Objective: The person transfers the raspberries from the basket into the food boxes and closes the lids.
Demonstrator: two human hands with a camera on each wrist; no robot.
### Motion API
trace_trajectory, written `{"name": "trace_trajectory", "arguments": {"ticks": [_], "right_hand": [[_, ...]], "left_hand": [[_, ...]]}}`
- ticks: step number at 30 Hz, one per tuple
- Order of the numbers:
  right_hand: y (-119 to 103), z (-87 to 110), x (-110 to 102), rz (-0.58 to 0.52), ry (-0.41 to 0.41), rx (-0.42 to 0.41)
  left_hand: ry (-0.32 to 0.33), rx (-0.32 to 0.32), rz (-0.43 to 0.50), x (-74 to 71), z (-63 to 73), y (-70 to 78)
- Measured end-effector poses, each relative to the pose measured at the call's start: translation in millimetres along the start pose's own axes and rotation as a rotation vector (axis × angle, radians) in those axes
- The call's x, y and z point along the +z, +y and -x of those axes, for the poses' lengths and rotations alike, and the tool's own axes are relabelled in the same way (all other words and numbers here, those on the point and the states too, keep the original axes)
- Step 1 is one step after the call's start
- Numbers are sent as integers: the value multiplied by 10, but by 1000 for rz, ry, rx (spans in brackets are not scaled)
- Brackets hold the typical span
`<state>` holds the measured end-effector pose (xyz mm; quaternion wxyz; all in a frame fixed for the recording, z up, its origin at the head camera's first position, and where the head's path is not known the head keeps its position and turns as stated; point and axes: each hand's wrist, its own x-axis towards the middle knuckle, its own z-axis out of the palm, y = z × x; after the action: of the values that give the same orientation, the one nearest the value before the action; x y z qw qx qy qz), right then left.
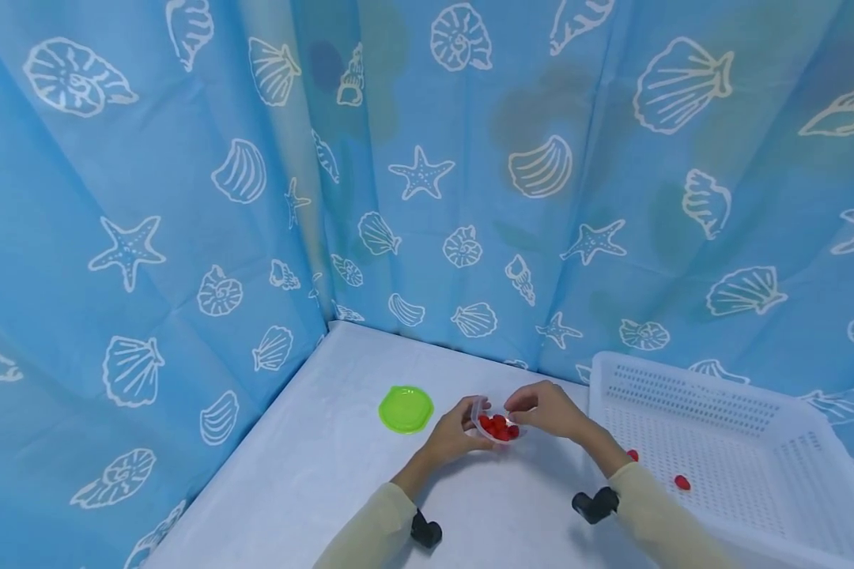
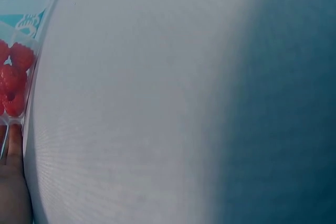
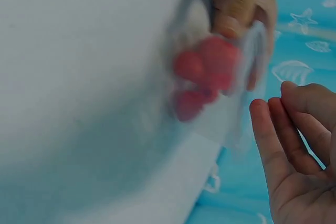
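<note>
My left hand (image 1: 450, 436) grips a clear plastic container (image 1: 476, 411) from its left side, tilted above the white table. Several red raspberries (image 1: 498, 427) lie in it; the left wrist view catches some raspberries (image 2: 11, 80) at its edge, with a bit of the left hand (image 2: 13, 192) below them. Over the container's right rim hovers my right hand (image 1: 549, 409). In the right wrist view the right hand (image 3: 302, 150) has loosely bent fingers, nothing between them, and stands apart from the blurred raspberries (image 3: 218, 61). A bright green lid (image 1: 406, 409) lies on the table, left of the container.
A large white perforated basket (image 1: 790, 411) stands at the right, with a loose raspberry (image 1: 682, 482) on its floor and another raspberry (image 1: 632, 455) partly hidden by the right forearm. A blue shell-patterned curtain (image 1: 420, 237) hangs behind and left of the table (image 1: 313, 474).
</note>
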<state>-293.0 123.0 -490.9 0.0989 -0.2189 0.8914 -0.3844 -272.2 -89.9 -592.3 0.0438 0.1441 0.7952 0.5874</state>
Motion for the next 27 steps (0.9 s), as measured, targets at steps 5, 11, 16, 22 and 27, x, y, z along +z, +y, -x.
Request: {"name": "trace_trajectory", "arguments": {"ticks": [5,11,16,22,27], "right_hand": [[-16,77,-291,-1,54,-39],[38,175,-726,39,120,-4],[149,310,-1062,94,147,0],[332,450,-1347,196,135,14],[541,529,-1470,288,111,93]], "left_hand": [[18,-31,-20,11,-4,35],[-1,-18,-11,8,-20,42],[-23,-7,-2,15,-16,23],[-1,-39,3,25,-18,5],[4,-50,3,30,-20,-4]]}}
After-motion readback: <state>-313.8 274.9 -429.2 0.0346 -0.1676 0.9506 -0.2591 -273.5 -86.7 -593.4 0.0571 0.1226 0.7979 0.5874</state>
